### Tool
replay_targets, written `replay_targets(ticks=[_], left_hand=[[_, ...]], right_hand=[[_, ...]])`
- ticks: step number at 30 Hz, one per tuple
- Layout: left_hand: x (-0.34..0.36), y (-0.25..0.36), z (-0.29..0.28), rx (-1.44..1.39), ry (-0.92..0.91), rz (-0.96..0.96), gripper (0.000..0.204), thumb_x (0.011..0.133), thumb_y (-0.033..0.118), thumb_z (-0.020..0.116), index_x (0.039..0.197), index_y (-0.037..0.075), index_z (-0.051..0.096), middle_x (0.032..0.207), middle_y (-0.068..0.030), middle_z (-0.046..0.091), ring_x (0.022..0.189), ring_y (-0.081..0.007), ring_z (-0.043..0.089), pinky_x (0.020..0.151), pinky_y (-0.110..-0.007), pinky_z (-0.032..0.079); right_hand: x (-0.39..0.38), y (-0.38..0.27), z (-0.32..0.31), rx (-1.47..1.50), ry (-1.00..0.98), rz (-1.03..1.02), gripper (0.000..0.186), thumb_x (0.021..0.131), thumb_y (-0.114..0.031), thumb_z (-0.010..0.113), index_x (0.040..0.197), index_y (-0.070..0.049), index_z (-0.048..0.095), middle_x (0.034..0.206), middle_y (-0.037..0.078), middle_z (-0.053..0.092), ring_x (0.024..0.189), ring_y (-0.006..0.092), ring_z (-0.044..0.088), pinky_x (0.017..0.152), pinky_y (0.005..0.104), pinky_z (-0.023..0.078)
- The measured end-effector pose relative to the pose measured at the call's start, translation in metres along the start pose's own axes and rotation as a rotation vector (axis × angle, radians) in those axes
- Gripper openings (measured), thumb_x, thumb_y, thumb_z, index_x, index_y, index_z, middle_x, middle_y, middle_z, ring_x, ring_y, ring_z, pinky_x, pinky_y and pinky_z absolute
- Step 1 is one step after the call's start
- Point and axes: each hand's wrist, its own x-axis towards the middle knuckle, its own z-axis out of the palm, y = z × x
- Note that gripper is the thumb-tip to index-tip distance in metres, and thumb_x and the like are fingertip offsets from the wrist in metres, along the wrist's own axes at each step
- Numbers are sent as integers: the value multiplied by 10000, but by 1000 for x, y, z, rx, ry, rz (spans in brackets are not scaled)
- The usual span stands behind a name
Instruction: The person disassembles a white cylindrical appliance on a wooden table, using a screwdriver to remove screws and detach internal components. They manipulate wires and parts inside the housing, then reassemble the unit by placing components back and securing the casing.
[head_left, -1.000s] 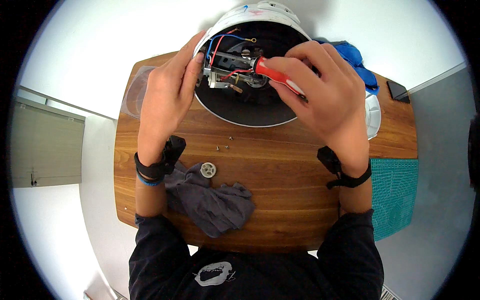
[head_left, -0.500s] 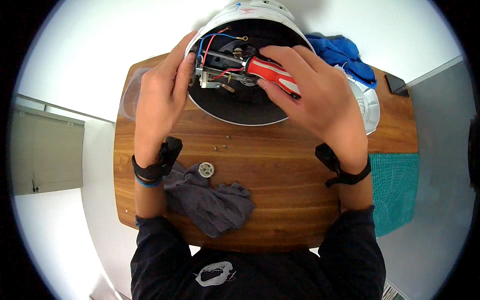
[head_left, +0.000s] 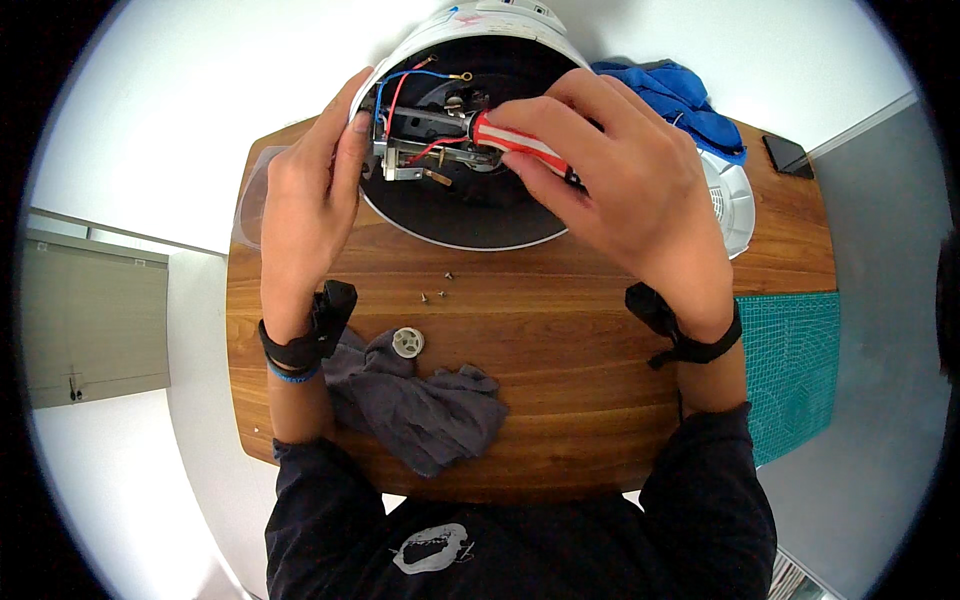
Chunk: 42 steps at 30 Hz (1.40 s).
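A white round appliance housing (head_left: 510,28) lies on its side at the far edge of the table, its open dark underside facing me. My left hand (head_left: 305,205) is wrapped round the housing's left rim, thumb at the inner edge. In my right hand (head_left: 640,190) is a red-and-white screwdriver (head_left: 522,141), its shaft pointing left into the housing. The shaft runs beside a metal bracket (head_left: 402,172); where its tip sits is hard to see. A blue wire (head_left: 422,72) and a red wire (head_left: 394,102) with ring terminals stick up loose near the left rim.
Several small screws (head_left: 442,294) lie mid-table. Closer stand a small white round part (head_left: 408,342) and a crumpled grey cloth (head_left: 430,415). A clear plastic container (head_left: 250,205) is at left. Rightward are a blue cloth (head_left: 675,100), white plastic cover (head_left: 738,205), phone (head_left: 788,157) and green cutting mat (head_left: 790,370).
The screwdriver handle has turned in my right hand, showing different stripes, and my fingers have shifted on it. My left hand keeps its hold on the rim. The whole view has shifted slightly.
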Motion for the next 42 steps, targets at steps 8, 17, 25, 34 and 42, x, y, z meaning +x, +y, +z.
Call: replay_targets(ticks=[8,17,25,34,42], left_hand=[[0,-4,0,21,2,21,424,1181,225,611,1598,162,651,715,-190,647,579,-196,573,596,-367,495],[0,-2,1,5,-2,19,422,1181,218,612,1598,167,653,696,-171,631,560,-189,523,580,-359,474],[-1,-3,4,5,9,8,412,1185,215,604,1589,155,660,670,-169,577,548,-179,478,562,-351,450],[0,-3,3,-18,13,13,417,1185,220,600,1593,150,652,692,-184,613,553,-202,516,582,-360,471],[-3,-6,4,-6,6,-8,430,1186,232,601,1610,177,645,711,-159,675,563,-178,561,584,-365,485]], right_hand=[[2,2,0,-26,28,-50,289,862,-117,906,1132,-163,812,1003,42,690,900,257,717,729,364,596],[3,1,-2,-38,59,-59,289,850,-95,905,1115,-160,809,980,38,676,866,253,698,707,368,583],[3,3,-4,-53,58,-73,280,853,-92,902,1110,-156,810,968,36,670,853,241,688,698,359,577],[4,1,-7,-48,61,-61,283,836,-80,907,1095,-148,814,977,40,683,861,249,697,697,363,579],[5,1,-9,-53,89,-64,292,818,-67,911,1080,-160,821,944,46,685,823,259,697,680,367,577]])
